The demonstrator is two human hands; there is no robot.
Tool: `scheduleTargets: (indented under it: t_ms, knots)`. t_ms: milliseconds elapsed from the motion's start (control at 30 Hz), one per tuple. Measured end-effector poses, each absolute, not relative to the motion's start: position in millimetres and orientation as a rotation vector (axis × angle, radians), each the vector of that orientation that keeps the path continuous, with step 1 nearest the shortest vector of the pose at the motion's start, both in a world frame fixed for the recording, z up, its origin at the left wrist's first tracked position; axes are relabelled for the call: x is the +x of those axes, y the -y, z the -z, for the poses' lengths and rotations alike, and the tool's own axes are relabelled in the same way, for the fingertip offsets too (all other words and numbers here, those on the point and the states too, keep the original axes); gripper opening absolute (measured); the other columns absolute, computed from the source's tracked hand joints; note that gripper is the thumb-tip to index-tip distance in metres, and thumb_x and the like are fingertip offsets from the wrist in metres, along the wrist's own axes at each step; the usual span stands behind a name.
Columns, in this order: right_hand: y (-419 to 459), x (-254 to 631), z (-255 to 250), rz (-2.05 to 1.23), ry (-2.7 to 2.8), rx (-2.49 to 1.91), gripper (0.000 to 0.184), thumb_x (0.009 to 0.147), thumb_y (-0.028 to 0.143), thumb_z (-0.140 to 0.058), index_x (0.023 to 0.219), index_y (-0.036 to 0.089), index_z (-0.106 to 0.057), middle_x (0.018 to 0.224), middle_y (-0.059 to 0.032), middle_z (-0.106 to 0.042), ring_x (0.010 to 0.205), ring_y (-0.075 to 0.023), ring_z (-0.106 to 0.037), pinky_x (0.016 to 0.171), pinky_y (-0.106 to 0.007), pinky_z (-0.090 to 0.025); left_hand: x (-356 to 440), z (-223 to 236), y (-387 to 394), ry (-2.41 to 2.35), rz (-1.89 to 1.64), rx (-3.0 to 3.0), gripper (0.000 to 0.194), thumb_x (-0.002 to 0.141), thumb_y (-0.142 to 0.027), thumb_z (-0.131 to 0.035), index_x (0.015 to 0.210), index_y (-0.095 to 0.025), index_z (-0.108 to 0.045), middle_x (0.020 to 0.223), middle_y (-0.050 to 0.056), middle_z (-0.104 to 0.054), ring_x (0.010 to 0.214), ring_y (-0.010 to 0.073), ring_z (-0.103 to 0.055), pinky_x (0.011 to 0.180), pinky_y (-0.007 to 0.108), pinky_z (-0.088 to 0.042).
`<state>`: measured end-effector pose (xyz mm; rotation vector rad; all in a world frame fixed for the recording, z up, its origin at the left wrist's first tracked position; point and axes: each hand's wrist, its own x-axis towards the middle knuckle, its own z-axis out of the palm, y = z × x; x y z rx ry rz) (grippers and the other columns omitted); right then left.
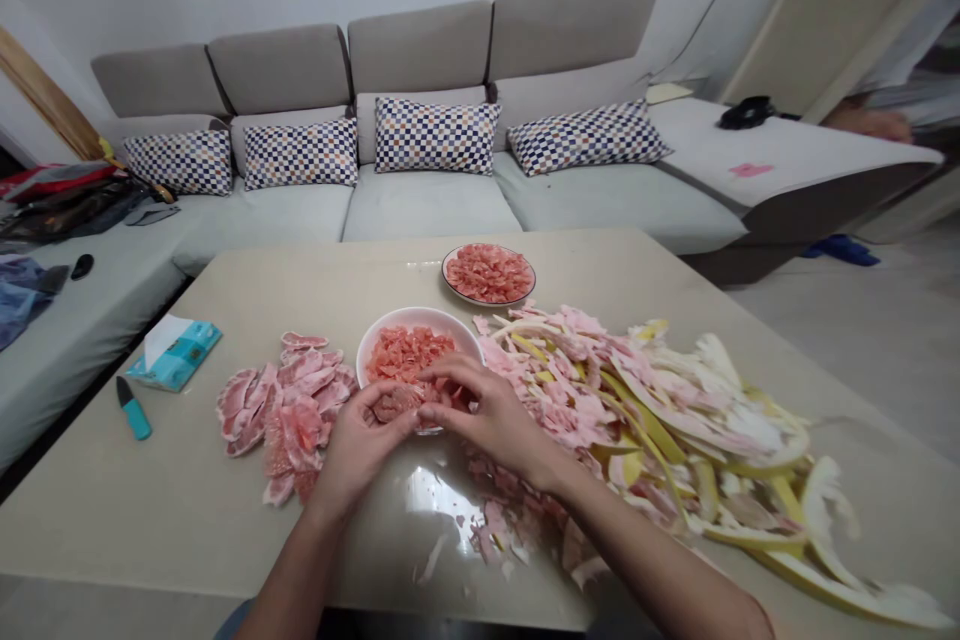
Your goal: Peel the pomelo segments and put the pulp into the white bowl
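Note:
My left hand (360,445) and my right hand (487,415) meet over the near rim of a white bowl (375,338) filled with pink pomelo flesh. Both hands pinch one pink pomelo piece (397,403) between their fingertips. A pile of pomelo segments (281,405) lies on the table just left of my left hand. To the right of my right hand spreads a big heap of pink membrane and yellow-white peel (660,415).
A second plate of pomelo flesh (488,273) stands farther back on the beige table (150,510). A small teal-handled knife (133,408) and a tissue pack (174,351) lie at the left. Membrane scraps (487,520) litter the near edge. A grey sofa with checked cushions (435,135) stands behind.

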<state>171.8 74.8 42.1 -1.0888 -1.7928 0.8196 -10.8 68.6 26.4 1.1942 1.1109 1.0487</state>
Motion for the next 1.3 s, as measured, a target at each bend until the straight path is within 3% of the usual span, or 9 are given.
scheduleTargets:
  t_ms: [100,200,367,633,900,1167,1300]
  knots:
    - [-74.6,170.2,-43.9,-0.840,1.777,-1.064,0.012,0.085,0.026,-0.063,0.093,0.022,-0.070,0.094,-0.0048,-0.070,0.092,-0.0194,-0.062,0.086,-0.035,-0.046,-10.8,-26.1,-68.0,-1.097,-1.021,1.177,0.032,0.067,-0.031,-0.078,0.095,-0.019,-0.068,0.092,0.003,-0.073,0.085,0.0184,-0.067,0.077,0.026,-0.050]
    - [-74.9,170.0,-45.6,-0.979,1.700,-1.121,0.014,0.086,0.026,-0.059,0.087,0.019,-0.071,0.086,-0.0044,-0.070,0.083,-0.0185,-0.063,0.079,-0.033,-0.046,-10.9,-24.7,-67.0,-1.064,-0.989,1.118,0.033,0.067,-0.029,-0.079,0.096,-0.019,-0.067,0.089,0.002,-0.073,0.082,0.0158,-0.066,0.075,0.024,-0.049]
    - [-76.8,170.4,-40.2,-1.473,1.407,-1.055,0.025,0.082,0.041,-0.063,0.079,0.017,-0.066,0.066,-0.0003,-0.063,0.058,-0.0135,-0.056,0.060,-0.027,-0.044,-10.8,-25.7,-66.6,-1.004,-0.972,1.041,0.031,0.066,-0.026,-0.079,0.093,-0.018,-0.065,0.084,0.001,-0.071,0.078,0.0130,-0.064,0.075,0.023,-0.047]
    - [-81.0,169.0,-30.2,-1.812,1.084,-0.855,0.035,0.073,0.047,-0.073,0.063,0.015,-0.060,0.060,0.0027,-0.058,0.056,-0.0090,-0.052,0.059,-0.023,-0.041,-13.2,-24.8,-67.8,-0.930,-0.961,0.995,0.028,0.069,-0.023,-0.078,0.093,-0.017,-0.064,0.082,0.002,-0.071,0.075,0.0119,-0.062,0.076,0.023,-0.045]
    - [-80.8,158.3,-21.9,-1.699,1.019,-0.894,0.038,0.070,0.050,-0.074,0.065,0.015,-0.060,0.059,0.0031,-0.058,0.055,-0.0092,-0.055,0.057,-0.023,-0.044,-11.6,-27.7,-71.5,-0.849,-0.971,1.020,0.020,0.071,-0.024,-0.076,0.086,-0.016,-0.065,0.082,0.004,-0.071,0.079,0.0161,-0.064,0.080,0.028,-0.045]
    - [-90.2,169.8,-21.4,-1.500,0.804,-0.937,0.036,0.066,0.046,-0.079,0.066,0.017,-0.057,0.062,0.0049,-0.052,0.057,-0.0076,-0.051,0.059,-0.021,-0.048,-14.7,-28.9,-68.7,-0.958,-1.025,0.910,0.028,0.063,-0.027,-0.081,0.085,-0.017,-0.065,0.079,0.001,-0.068,0.073,0.0129,-0.061,0.074,0.023,-0.045]
    - [-88.9,173.0,-26.1,-1.666,0.731,-0.907,0.031,0.065,0.039,-0.081,0.071,0.017,-0.060,0.068,0.0022,-0.055,0.061,-0.0096,-0.053,0.064,-0.023,-0.053,-14.8,-26.9,-69.5,-0.947,-1.076,0.823,0.036,0.062,-0.024,-0.082,0.093,-0.017,-0.065,0.083,0.001,-0.069,0.076,0.0123,-0.062,0.076,0.023,-0.046]
